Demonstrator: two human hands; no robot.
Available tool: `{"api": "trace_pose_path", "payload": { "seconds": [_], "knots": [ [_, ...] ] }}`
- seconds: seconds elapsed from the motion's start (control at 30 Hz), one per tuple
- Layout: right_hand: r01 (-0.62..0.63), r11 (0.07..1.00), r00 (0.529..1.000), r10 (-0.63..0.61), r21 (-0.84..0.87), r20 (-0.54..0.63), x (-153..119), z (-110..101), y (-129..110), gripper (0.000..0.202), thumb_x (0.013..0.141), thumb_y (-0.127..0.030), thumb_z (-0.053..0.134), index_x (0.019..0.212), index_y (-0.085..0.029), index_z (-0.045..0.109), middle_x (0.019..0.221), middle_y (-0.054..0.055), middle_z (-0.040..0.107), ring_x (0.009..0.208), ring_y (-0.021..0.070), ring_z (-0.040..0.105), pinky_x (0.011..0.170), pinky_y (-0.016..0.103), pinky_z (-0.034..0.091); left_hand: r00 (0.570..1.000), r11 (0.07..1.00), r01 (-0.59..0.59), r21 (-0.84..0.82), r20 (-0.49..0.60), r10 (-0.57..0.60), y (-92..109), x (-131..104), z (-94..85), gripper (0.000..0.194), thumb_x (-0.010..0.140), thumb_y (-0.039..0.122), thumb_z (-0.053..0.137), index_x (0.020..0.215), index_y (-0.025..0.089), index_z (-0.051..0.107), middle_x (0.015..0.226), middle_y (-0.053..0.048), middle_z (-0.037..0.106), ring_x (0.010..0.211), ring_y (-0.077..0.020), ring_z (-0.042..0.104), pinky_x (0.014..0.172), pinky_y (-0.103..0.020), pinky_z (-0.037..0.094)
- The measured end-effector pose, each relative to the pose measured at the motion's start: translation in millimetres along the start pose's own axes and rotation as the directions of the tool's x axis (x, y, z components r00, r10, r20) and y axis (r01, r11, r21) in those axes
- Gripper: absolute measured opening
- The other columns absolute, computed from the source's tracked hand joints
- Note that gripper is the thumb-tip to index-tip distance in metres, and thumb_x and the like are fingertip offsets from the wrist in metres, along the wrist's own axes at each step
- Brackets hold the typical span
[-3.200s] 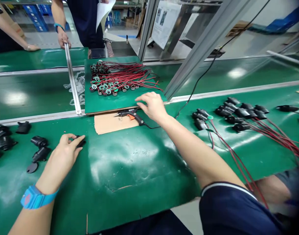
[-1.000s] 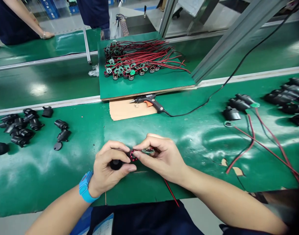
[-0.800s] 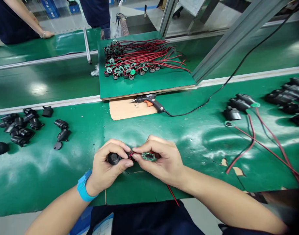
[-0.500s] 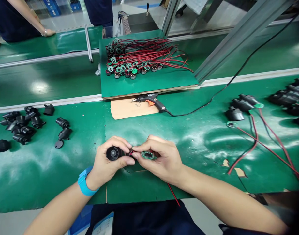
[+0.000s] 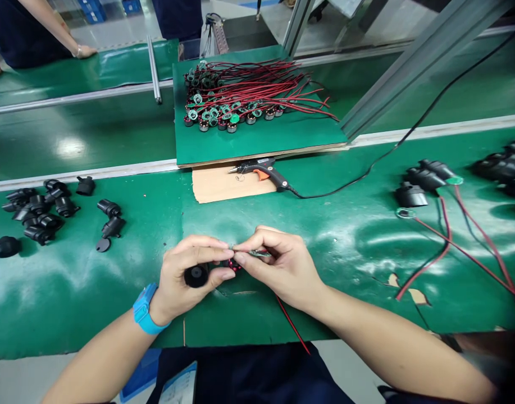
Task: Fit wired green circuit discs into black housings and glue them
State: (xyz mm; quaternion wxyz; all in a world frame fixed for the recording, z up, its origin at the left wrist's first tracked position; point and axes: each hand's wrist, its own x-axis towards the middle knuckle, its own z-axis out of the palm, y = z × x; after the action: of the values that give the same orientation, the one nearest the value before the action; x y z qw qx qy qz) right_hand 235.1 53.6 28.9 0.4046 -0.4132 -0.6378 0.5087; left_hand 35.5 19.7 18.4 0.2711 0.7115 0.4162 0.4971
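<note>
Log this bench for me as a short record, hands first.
Left hand: holds black cylindrical housing
Right hand: holds ring-shaped circuit board, edge-on
Between hands: small part with red windings, mostly hidden
Below right hand: red wire, hanging
Ahead: hot glue gun, partly on cardboard
Beyond: green raised board bearing many red-wired parts
Far left: loose black fittings

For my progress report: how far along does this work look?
Probably done: black housings at right, with wired boards beside them. In hand: left hand holds a black cap-like piece, right hand a circuit board. Apparently remaining: wired parts on the raised panel, black parts at left.
</note>
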Motion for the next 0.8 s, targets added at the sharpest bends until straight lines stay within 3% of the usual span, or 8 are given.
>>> {"api": "trace_pose_path", "payload": {
  "seconds": [0.23, 0.4, 0.63, 0.8],
  "knots": [
    [-0.112, 0.986, 0.993, 0.106, 0.121, 0.054, -3.7, 5.9, 3.1, 0.015, 0.081, -0.034, 0.076, 0.079, -0.020, 0.077, 0.066, -0.001, 0.059, 0.051, 0.0074, 0.038, 0.044, 0.023, 0.028, 0.973, 0.966, -0.217, 0.143, -0.054, 0.226, 2.4, -4.0, 0.1, 0.023, 0.083, 0.012, 0.077, 0.103, 0.023, 0.074, 0.094, -0.003, 0.078, 0.081, -0.0154, 0.077, 0.073, -0.026, 0.066],
    [-0.226, 0.942, 0.967, 0.187, 0.248, 0.171, -6.4, 10.2, 7.3, 0.019, 0.082, -0.037, 0.076, 0.078, -0.019, 0.073, 0.053, -0.008, 0.037, 0.049, 0.0070, 0.028, 0.046, 0.023, 0.022, 0.907, 0.871, -0.415, 0.263, 0.041, 0.420, 0.9, -2.1, -7.3, 0.022, 0.084, 0.014, 0.077, 0.104, 0.021, 0.070, 0.093, -0.004, 0.079, 0.075, -0.0157, 0.078, 0.070, -0.026, 0.067],
    [-0.292, 0.905, 0.947, 0.229, 0.309, 0.225, -6.9, 9.6, 8.1, 0.022, 0.081, -0.040, 0.078, 0.078, -0.018, 0.071, 0.052, -0.010, 0.033, 0.049, 0.0070, 0.026, 0.046, 0.024, 0.020, 0.946, 0.920, -0.319, 0.229, 0.023, 0.322, 7.2, -0.2, -9.1, 0.010, 0.088, 0.023, 0.074, 0.098, 0.024, 0.070, 0.091, -0.003, 0.078, 0.075, -0.0162, 0.077, 0.067, -0.026, 0.067],
    [-0.333, 0.874, 0.931, 0.245, 0.355, 0.270, -5.7, 7.9, 7.3, 0.024, 0.079, -0.039, 0.080, 0.077, -0.018, 0.070, 0.050, -0.011, 0.031, 0.048, 0.0064, 0.022, 0.046, 0.024, 0.017, 0.939, 0.905, -0.342, 0.251, 0.067, 0.337, 7.8, 2.7, -14.2, 0.012, 0.087, 0.019, 0.075, 0.097, 0.023, 0.070, 0.097, -0.005, 0.076, 0.072, -0.0133, 0.076, 0.067, -0.024, 0.066]
  ]
}}
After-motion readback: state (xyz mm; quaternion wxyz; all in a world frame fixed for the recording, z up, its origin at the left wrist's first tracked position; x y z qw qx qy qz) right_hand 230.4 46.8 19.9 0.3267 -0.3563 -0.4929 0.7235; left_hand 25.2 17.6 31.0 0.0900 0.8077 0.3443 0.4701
